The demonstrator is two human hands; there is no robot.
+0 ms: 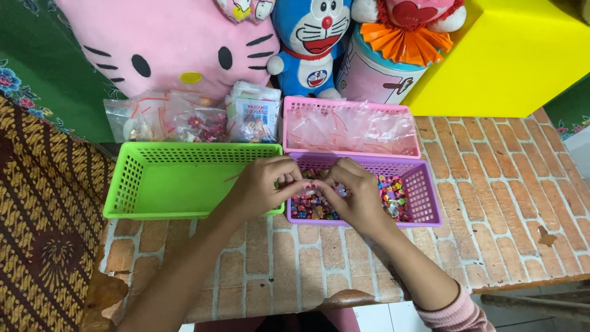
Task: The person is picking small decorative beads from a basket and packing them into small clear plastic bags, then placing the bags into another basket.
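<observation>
Head view shows the left hand [258, 187] and right hand [353, 197] meeting over the purple basket [427, 190] of small colourful beads [393, 197] on the brick-patterned worktop [491, 215], fingers pinched narrowly together on something too small to identify. An empty green basket [166, 181] sits just left.
</observation>
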